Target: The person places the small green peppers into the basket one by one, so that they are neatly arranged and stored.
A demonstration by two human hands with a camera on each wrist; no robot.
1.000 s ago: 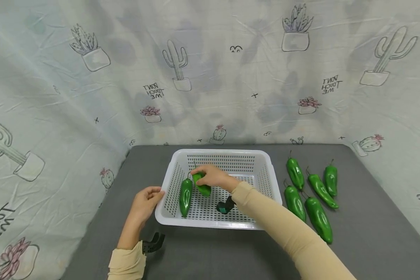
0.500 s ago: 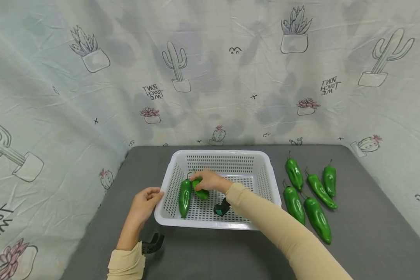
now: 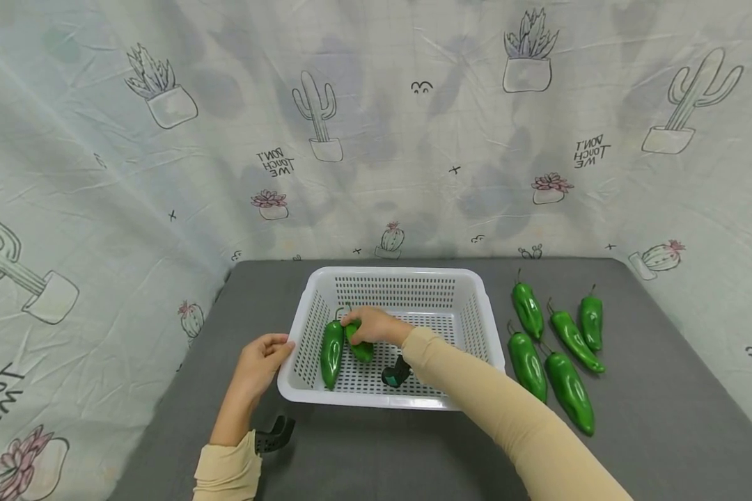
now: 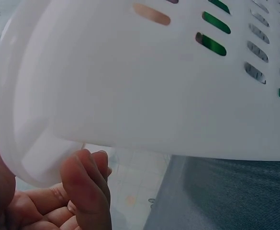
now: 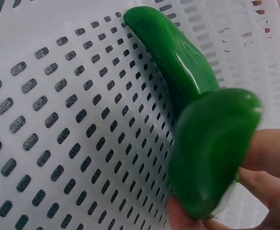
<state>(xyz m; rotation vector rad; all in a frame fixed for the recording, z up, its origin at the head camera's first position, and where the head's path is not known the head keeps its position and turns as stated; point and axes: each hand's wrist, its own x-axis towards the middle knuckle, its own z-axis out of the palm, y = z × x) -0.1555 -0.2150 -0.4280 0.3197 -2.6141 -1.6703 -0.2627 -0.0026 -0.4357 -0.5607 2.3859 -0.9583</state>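
Note:
A white plastic basket (image 3: 388, 401) with slotted walls stands on the table. My left hand (image 3: 261, 364) holds its left rim, the thumb and curled fingers (image 4: 84, 184) about the edge in the left wrist view. Inside the basket, my right hand (image 3: 376, 325) grips a green chili pepper (image 3: 361, 351) near its stem end. The held pepper (image 5: 211, 148) has its blunt tip toward the camera in the right wrist view. Just left of it, a second green chili pepper (image 3: 332, 353) lies along the left side of the basket floor, stem toward the back.
Several green chili peppers (image 3: 570, 393) lie on the grey table (image 3: 376, 452) to the right of the basket. A patterned cloth (image 3: 376, 139) hangs behind the table and at its sides. Black camera mounts (image 3: 276, 435) sit on the wrists.
My right hand has lowered the held pepper toward the basket floor, beside the other pepper, and slightly toward me. The left hand has stayed on the rim.

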